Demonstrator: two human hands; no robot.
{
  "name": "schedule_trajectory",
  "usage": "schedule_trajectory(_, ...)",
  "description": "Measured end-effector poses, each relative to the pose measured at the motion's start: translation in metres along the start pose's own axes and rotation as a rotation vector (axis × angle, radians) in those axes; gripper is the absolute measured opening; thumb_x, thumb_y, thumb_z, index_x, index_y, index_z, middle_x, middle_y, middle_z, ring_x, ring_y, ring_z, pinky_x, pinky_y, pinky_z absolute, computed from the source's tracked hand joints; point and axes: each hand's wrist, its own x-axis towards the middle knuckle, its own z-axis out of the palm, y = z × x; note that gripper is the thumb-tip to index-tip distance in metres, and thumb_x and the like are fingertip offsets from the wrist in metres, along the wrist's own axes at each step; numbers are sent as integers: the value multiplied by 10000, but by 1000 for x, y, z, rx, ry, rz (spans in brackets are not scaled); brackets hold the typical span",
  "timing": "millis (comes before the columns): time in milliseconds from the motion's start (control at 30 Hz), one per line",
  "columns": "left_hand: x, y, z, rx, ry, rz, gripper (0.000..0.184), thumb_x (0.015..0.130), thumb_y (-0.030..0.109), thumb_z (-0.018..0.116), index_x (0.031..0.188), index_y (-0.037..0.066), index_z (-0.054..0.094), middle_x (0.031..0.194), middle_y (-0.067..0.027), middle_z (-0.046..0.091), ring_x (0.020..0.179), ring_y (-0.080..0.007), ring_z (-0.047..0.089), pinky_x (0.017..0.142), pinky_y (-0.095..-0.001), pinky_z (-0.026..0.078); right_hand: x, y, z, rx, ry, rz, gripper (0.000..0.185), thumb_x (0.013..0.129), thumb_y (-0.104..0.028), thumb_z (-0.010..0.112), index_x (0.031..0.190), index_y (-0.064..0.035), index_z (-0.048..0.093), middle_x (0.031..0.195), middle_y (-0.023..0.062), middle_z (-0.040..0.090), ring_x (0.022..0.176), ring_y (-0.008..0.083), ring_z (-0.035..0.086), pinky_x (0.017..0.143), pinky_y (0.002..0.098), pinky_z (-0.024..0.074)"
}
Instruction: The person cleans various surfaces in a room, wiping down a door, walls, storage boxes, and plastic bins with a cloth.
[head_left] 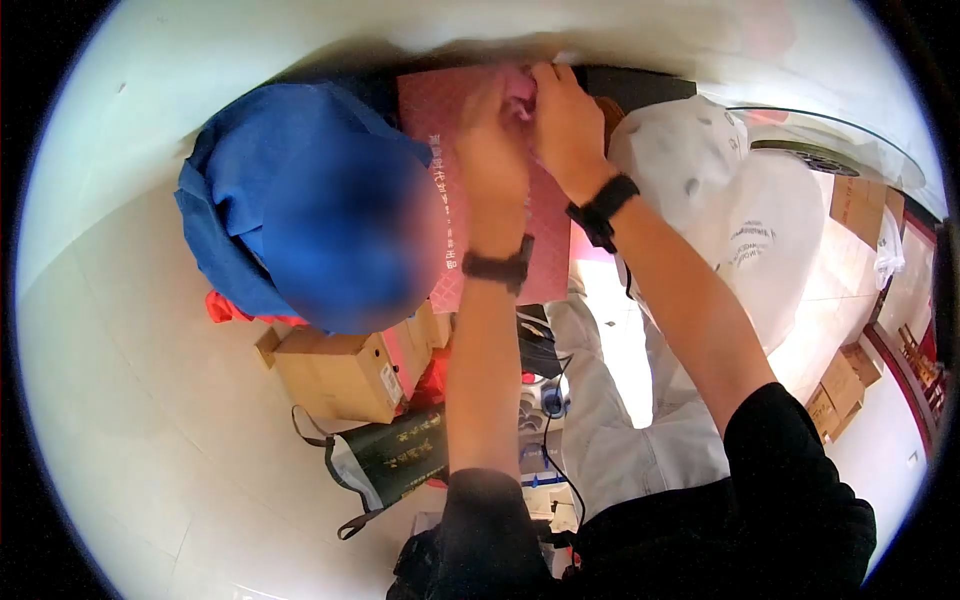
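Observation:
A flat pink-red box or bag [545,250] with white printed characters lies below both hands. Near its far edge, a crumpled pink strip [518,88] shows between my two hands; it looks like ribbon or soft cloth. My left hand [490,150], smeared by motion, is over the patterned surface with its fingers close to that strip. On the strip's other side is my right hand [570,120], fingers bent and drawn together; whatever they grip is hidden. Black bands circle both wrists.
To the left bulges a blue cloth bag [300,200]; white bags [690,160] stand on the right. Below are a cardboard box [335,370], a dark green printed bag [400,450] and my pale trousers [630,450]. A glass edge [850,130] curves at upper right.

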Motion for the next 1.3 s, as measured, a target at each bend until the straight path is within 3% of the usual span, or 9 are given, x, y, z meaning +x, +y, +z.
schedule_trajectory(67,-22,-7,0,72,5,29,526,773,-82,606,1293,-4,605,1251,-221,617,1137,-375,602,967,-404,501,-18,6,2,8,-68,58,326,776,-50,662,1085,-66,560,1059,164,612,880,411,641,698,493,533)
schedule_trajectory(300,-101,-6,-49,159,16,-165,543,743,-138,600,1264,12,628,1207,-213,636,1069,-349,643,899,-387,539,-86,-15,0,64,-376,-64,316,770,-82,674,1074,-74,589,1079,158,604,862,401,648,682,489,535)
schedule_trajectory(500,-68,2,-24,182,61,-120,519,767,-87,623,1273,30,633,1135,-236,647,1008,-385,649,863,-425,546,-48,6,3,97,-250,-147,342,761,-78,676,1096,-86,608,1103,171,613,884,409,651,698,484,540)
schedule_trajectory(600,-26,8,2,115,72,-53,499,786,-62,609,1274,33,635,1141,-242,647,1031,-386,647,874,-435,541,-12,20,8,107,1,-174,351,766,-68,669,1109,-104,605,1112,180,619,890,418,651,706,487,542)
schedule_trajectory(700,3,7,30,24,68,17,467,800,-38,596,1260,31,644,1148,-237,651,1047,-381,648,878,-431,538,14,35,3,-88,-61,-34,356,780,-74,667,1126,-113,593,1105,181,620,882,428,649,711,494,543)
schedule_trajectory(800,10,10,33,30,25,17,441,799,-34,579,1231,16,655,1131,-228,658,1026,-376,652,882,-424,529,18,38,-7,-195,-9,-99,175,879,-133,604,1033,-49,610,934,196,679,829,393,693,674,476,577)
schedule_trajectory(967,-22,-1,18,-27,9,32,472,789,-52,576,1251,20,639,1100,-234,657,1013,-363,648,873,-423,526,-4,27,-8,-175,-170,-65,274,828,-69,624,1093,-54,551,1091,191,629,827,410,672,659,485,554)
schedule_trajectory(1067,-49,12,-10,-55,-52,-93,498,780,-55,588,1269,35,628,1103,-225,650,1008,-366,639,868,-421,524,-23,12,-13,-225,-381,-80,285,820,-85,629,1095,-61,558,1049,192,642,828,401,671,669,471,556)
schedule_trajectory(1300,-137,16,-58,154,-18,-304,519,780,-62,594,1292,26,609,1130,-217,633,1013,-385,623,875,-400,516,-110,-27,-7,-113,-433,-243,443,760,-167,701,1154,-16,565,1020,186,652,849,370,670,678,463,534)
